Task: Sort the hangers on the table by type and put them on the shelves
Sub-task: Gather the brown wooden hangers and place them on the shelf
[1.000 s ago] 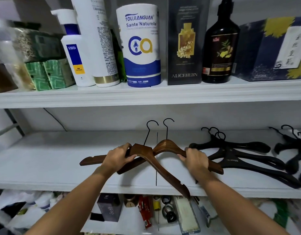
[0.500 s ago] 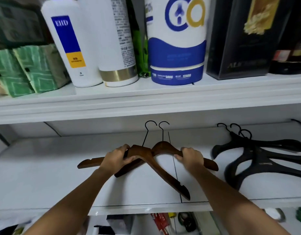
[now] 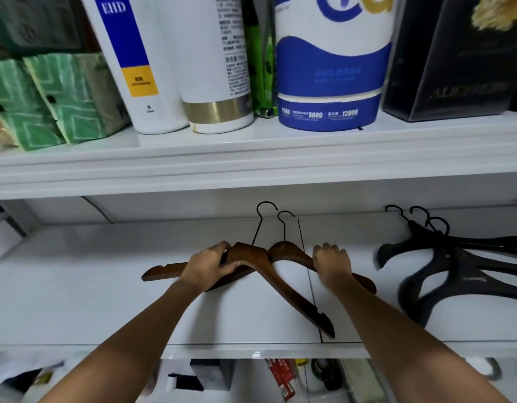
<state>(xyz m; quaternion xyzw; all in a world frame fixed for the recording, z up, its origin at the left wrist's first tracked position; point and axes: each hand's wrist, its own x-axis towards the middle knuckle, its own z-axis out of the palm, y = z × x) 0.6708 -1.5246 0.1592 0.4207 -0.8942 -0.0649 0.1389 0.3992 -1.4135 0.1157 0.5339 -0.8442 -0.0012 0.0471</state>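
Note:
Two brown wooden hangers with black wire hooks overlap on the middle white shelf [image 3: 77,286]. My left hand [image 3: 210,266] grips the left wooden hanger [image 3: 257,260] near its neck; one arm of it runs down to the shelf's front edge. My right hand [image 3: 332,264] curls over the right arm of the second wooden hanger [image 3: 289,251]. Both hooks point toward the back wall. A pile of black plastic hangers [image 3: 449,269] lies on the same shelf to the right, apart from my hands.
The upper shelf [image 3: 251,161] carries green packets, white bottles [image 3: 152,62], a blue-and-white tissue roll [image 3: 330,68] and a dark box [image 3: 455,53]. Below the front edge, small boxes and bottles fill a lower shelf [image 3: 222,376]. Bare shelf surface lies to the left of the wooden hangers.
The camera has come closer to the shelf and the view has shifted right. Both hands keep their grip on the wooden hangers, which have moved a little further in over the middle shelf.

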